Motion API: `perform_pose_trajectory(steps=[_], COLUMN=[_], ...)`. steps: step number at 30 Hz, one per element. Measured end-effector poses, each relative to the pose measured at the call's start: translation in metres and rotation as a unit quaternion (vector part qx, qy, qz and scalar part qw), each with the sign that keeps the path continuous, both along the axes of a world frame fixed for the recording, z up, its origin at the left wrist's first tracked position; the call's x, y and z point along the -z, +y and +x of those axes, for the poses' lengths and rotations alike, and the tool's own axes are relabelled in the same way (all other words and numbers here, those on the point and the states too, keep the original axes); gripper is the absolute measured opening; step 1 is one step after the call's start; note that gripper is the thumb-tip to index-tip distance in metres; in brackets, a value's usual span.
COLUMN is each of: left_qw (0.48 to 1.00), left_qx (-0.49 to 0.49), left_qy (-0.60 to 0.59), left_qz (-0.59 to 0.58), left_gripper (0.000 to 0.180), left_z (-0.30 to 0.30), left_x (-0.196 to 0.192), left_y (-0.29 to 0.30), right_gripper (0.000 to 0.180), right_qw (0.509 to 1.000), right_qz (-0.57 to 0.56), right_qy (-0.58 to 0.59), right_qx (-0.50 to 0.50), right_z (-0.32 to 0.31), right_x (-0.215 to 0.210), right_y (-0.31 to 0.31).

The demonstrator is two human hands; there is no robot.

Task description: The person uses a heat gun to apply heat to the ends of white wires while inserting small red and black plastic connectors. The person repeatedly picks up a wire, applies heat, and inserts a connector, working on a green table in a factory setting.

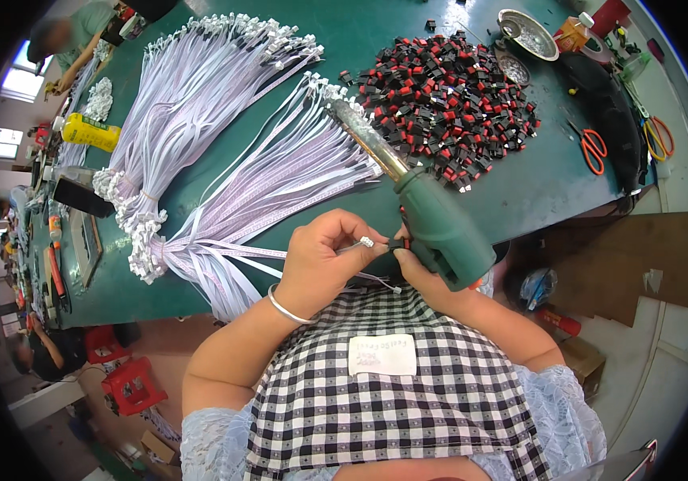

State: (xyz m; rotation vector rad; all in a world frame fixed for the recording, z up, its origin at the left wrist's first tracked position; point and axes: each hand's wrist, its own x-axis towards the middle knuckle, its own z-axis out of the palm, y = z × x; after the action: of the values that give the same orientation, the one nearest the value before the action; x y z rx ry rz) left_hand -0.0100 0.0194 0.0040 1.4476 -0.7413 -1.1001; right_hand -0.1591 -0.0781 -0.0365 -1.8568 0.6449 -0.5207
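Note:
My left hand [321,260] is closed, pinching a thin white cable whose white connector end [366,241] sticks out above the thumb. Close beside it, my right hand [428,280] pinches a small black part [397,243], much like the switches in the pile; the fingertips of both hands nearly meet. A green heat gun [444,228] with a metal nozzle hangs over my right hand and hides part of it. Left of my hands spreads a bundle of flat white cables [256,200] with white connectors. Beyond lies a heap of black-and-red switches [448,104].
Another cable bundle [191,88] lies far left, near a yellow bottle [91,132] and a dark phone-like slab [83,196]. Right are red-handled scissors [593,151], a metal bowl [528,34] and a black bag [604,112]. A person [79,36] works at the far left.

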Motion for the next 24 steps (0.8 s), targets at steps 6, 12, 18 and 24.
perform_pose_trajectory(steps=[6,12,18,24], left_qw=[0.999,0.998,0.99,0.908], left_qx=[0.003,0.017,0.133,0.236], left_qy=[0.042,0.05,-0.048,-0.325], left_qz=[-0.021,-0.021,0.004,-0.117], left_gripper=[0.016,0.017,0.013,0.022], left_z=[0.0,0.004,-0.001,-0.004], left_x=[-0.001,-0.002,-0.004,0.013], left_y=[0.001,0.005,0.008,0.011], right_gripper=[0.023,0.019,0.031,0.044], right_qw=[0.983,0.957,0.972,0.825], right_qz=[0.158,0.203,-0.182,-0.565], right_qy=[-0.077,-0.133,-0.085,-0.016], right_qx=[0.055,0.159,0.125,0.004], right_z=[0.003,-0.011,-0.049,-0.017], right_x=[-0.018,-0.042,-0.021,-0.005], right_y=[0.002,-0.024,-0.092,-0.102])
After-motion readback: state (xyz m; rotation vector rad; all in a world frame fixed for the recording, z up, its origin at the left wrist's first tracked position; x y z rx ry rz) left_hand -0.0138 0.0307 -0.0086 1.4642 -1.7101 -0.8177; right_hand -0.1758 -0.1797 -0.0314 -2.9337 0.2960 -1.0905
